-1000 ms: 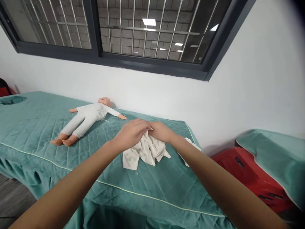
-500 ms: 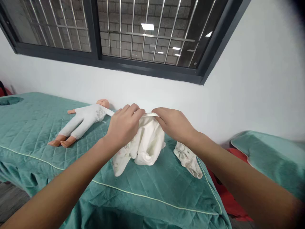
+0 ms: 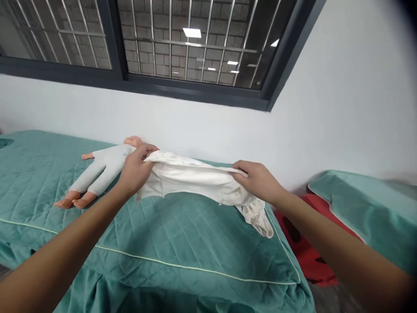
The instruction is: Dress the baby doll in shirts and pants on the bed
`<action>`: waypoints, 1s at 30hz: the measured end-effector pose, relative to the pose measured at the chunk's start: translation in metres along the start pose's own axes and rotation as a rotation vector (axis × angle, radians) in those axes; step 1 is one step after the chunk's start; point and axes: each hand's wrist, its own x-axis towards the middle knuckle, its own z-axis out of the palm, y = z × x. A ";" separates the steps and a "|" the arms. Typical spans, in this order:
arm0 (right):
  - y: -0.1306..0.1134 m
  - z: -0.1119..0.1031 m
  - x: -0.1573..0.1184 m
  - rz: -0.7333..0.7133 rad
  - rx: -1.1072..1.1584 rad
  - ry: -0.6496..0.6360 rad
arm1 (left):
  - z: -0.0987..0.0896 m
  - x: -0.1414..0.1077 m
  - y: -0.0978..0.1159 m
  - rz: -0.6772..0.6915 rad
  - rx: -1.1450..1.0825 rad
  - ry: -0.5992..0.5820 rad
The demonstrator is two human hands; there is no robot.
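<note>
A white baby garment is stretched sideways above the green quilted bed cover. My left hand is closed on its left end, close to the doll. At its right end my right hand pinches the upper edge. A baby doll in a pale suit lies on its back at the left, its head toward the wall. Beside and below my right hand lies a small patterned white cloth piece, partly covered by the garment.
The green bed has a pale piping edge in front. Behind it rise a white wall and a barred window. A red object and another green cover are at the right.
My hands have moved apart, left hand to the left and right hand to the right. The garment, bunched and hanging before, is now spread wide between them. The view has shifted slightly.
</note>
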 end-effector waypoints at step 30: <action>-0.070 0.250 0.022 0.602 0.027 -0.116 | 0.145 -0.085 -0.085 -0.153 0.544 -0.400</action>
